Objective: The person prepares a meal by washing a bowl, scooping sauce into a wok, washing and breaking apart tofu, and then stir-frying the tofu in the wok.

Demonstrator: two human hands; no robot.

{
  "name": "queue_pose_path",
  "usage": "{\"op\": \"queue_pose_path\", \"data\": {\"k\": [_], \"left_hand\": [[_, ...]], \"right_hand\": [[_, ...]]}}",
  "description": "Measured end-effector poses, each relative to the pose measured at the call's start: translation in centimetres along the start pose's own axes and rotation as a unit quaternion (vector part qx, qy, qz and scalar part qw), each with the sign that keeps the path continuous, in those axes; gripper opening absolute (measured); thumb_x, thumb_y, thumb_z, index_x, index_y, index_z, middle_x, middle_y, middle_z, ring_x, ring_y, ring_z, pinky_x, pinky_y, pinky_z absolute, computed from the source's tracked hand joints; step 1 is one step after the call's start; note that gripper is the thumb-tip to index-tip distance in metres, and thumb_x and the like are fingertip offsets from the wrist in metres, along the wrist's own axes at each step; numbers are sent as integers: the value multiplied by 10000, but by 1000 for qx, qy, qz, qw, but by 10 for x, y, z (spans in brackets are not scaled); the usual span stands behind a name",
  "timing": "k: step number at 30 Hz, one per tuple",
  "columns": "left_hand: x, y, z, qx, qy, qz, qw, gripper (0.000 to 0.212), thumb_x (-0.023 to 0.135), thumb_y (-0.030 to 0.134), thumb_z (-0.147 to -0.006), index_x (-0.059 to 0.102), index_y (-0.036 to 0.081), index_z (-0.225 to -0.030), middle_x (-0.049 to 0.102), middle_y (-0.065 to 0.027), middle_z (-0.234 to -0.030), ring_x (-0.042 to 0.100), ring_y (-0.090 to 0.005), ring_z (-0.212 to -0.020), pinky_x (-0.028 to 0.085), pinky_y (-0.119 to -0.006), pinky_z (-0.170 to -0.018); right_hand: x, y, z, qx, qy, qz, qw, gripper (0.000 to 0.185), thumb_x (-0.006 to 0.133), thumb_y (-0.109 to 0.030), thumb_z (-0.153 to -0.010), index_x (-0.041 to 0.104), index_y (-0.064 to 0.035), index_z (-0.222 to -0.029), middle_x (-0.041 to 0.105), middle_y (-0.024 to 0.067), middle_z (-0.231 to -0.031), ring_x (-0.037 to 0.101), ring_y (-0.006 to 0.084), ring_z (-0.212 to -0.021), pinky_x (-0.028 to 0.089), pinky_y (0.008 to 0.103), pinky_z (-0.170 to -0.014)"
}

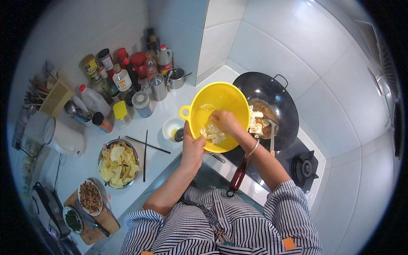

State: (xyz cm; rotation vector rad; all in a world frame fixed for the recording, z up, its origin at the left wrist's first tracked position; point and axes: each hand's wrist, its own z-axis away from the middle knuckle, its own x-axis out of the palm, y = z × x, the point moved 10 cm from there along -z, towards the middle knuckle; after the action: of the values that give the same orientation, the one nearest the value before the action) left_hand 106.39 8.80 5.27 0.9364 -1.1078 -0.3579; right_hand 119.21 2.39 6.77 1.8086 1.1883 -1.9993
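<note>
A yellow plastic bowl [220, 91] with a ring handle is tilted over the near left side of a black wok [255, 79]. My left hand [193, 146] grips the bowl's rim beside that handle. Inside the bowl is my right hand [224, 121], its fingers bent close above white crumbled pieces that look like tofu [213, 134]; whether it pinches any is hidden. More white chunks [256, 121] lie in the wok with brown liquid [263, 106] and a metal spatula [272, 137]. The wok's dark red handle [239, 175] points towards me.
A gas burner [306, 168] is right of the wok. Left are a white bowl [169, 122] with a dark spoon, chopsticks [145, 159] and a metal bowl of yellow-white pieces [118, 164]. A knife [102, 228] lies on a cutting board [110, 220]; bottles and jars line the wall.
</note>
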Motion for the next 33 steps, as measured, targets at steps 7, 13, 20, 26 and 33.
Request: {"op": "queue_pose_path", "data": {"k": [7,13,20,26,33], "left_hand": [[2,3,-11,10,-1,-11,1000,680,366,-112,-622,271,54,-1274,449,-96,-1106,488,-180,-979,459,-249,-751],[11,10,-23,9,13,-11,1000,694,344,-123,-632,237,62,-1293,436,-119,-1150,468,-227,-1052,431,-286,-835],[16,3,-39,7,17,1,1000,715,329,-107,-680,142,92,-1342,359,-158,-1242,429,-269,-1124,455,-344,-852],[30,1,-42,-26,13,-9,1000,700,314,-105,-732,92,117,-1358,334,-152,-1275,408,-272,-1154,455,-375,-862],[38,-3,-49,-7,9,-34,999,679,322,-106,-725,138,134,-1333,345,-151,-1262,453,-280,-1118,488,-372,-816]], "right_hand": [[16,-37,18,-63,-52,-109,991,286,534,-310,-757,633,-63,-861,613,189,-794,587,353,-741,463,399,-675],[17,-33,13,-141,-113,17,983,245,513,-291,-749,632,-97,-838,606,174,-793,584,342,-742,457,406,-684],[-12,-11,14,-126,-138,316,930,199,501,-260,-739,652,-140,-789,592,78,-885,538,259,-881,414,373,-751],[-74,-3,25,-201,57,358,910,112,523,-142,-689,629,-109,-703,535,52,-790,481,205,-834,356,328,-707],[-121,72,59,-140,160,323,922,109,560,-177,-704,602,-77,-720,561,80,-884,514,250,-865,408,369,-703]]}}
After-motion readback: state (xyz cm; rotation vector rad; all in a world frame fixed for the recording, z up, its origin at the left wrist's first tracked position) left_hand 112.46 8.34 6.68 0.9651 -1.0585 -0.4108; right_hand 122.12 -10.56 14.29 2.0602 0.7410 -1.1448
